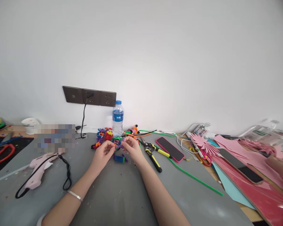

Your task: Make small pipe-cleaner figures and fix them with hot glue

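Over the middle of the grey mat, my left hand (104, 153) and my right hand (133, 148) face each other, fingertips pinched. A thin purple pipe cleaner piece (119, 146) spans the small gap between them, with a bit of orange near the left fingertips. Just beyond sit several colourful pipe cleaner figures, one with a red and yellow head (108, 134). Closer to me, under the fingers, lies a small blue and green roll (119, 159). Fingertips partly hide what lies behind them.
A water bottle (118, 121) stands by the wall. Pliers (153, 160), a pink-edged phone (170, 149) and a green pipe cleaner (198, 181) lie right. Left is a corded pink glue gun (39, 169). Another person's hand (280, 168) is at far right, near pink paper.
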`<state>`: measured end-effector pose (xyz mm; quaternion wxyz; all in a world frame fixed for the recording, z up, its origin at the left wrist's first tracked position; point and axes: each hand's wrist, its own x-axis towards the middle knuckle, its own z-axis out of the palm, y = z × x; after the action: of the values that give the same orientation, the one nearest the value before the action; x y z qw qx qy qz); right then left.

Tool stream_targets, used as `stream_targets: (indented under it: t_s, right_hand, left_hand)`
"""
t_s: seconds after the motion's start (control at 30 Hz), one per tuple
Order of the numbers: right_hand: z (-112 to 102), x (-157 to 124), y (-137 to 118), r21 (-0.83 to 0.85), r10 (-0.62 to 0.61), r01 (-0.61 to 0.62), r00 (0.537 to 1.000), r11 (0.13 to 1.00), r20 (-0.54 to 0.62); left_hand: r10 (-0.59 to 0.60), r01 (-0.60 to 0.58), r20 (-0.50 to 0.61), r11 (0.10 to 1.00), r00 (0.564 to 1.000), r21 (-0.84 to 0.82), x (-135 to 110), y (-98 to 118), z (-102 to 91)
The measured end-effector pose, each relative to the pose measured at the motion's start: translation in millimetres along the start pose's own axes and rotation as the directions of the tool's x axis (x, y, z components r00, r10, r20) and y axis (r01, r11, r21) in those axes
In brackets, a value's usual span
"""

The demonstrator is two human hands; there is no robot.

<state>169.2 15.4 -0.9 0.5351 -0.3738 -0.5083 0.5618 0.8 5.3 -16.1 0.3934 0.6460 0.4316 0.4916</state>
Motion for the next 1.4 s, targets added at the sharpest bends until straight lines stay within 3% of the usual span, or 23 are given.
stream_targets:
  t_s: [0.2,0.33,0.6,0.77,1.0,1.2,1.33,1.4]
  right_hand:
    - [0,-1,1,0.070,0.074,-0.077,0.996,0.995,0.044]
    - [-1,-1,2,0.102,0.097,-0.103,0.994,0.989,0.058]
    - [-3,-2,4,0.020,0.064,-0.067,0.991,0.998,0.115]
    - [-5,-2,3,-0.003,0.056,-0.056,0.994,0.998,0.092]
    - [-6,-2,1,0.115,0.092,-0.104,0.991,0.988,0.102]
    - [-5,-2,-1,0.189,0.139,-0.159,0.983,0.969,0.117]
    - [-8,-1,-1,0.175,0.120,-0.137,0.987,0.975,0.105]
    - [-8,0,-2,0.183,0.104,-0.119,0.990,0.976,0.092]
  left_hand:
    - [0.063,-0.067,0.029,0.988,0.998,0.137,1,3,2.0]
    - [0.140,-0.147,0.056,0.979,0.989,0.144,1,6,2.2]
    - [0.030,-0.029,-0.071,0.999,0.997,0.015,-1,0,1.1]
    - [0.073,-0.078,0.048,0.991,0.996,0.105,1,-6,-2.8]
    - [0.114,-0.130,0.086,0.968,0.990,0.213,0,2,-2.8]
    - [-0.054,0.054,0.041,0.999,0.998,0.004,2,5,-2.2]
    - [-0.237,0.244,0.057,0.953,0.970,-0.180,3,5,1.1]
    - [-0.279,0.283,0.049,0.927,0.959,-0.247,3,7,2.0]
